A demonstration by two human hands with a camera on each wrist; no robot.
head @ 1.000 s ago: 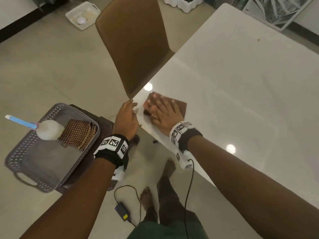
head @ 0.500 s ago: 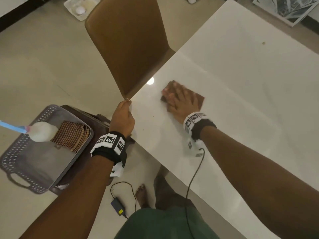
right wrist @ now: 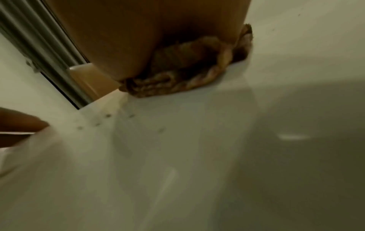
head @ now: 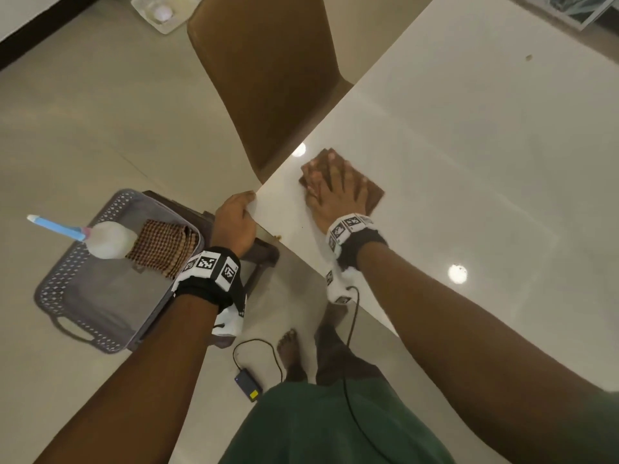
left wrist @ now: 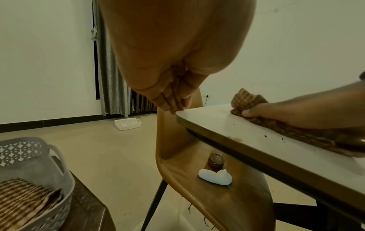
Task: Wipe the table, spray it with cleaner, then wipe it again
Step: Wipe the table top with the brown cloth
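My right hand [head: 335,192] lies flat with straight fingers on a folded brown cloth [head: 373,195], pressing it onto the white table [head: 469,162] near its left corner. The left wrist view shows that cloth [left wrist: 245,98] bunched under the hand, with dark crumbs [left wrist: 265,136] on the tabletop beside it. My left hand [head: 234,222] rests against the table's corner edge with its fingers [left wrist: 171,103] straight and together, holding nothing. A spray bottle [head: 107,241] with a blue nozzle lies in a grey basket [head: 60,289] to the left.
A brown chair [head: 268,78] stands pushed against the table's left edge, close to the cloth. A checked cloth [head: 160,249] lies in the basket, which sits on a dark stool. A small bottle [left wrist: 215,161] and a white object [left wrist: 215,178] sit on the chair seat. A cable trails on the floor.
My right hand slid the cloth away from the corner, farther onto the table, then a little back toward the edge. My left hand stayed at the corner.
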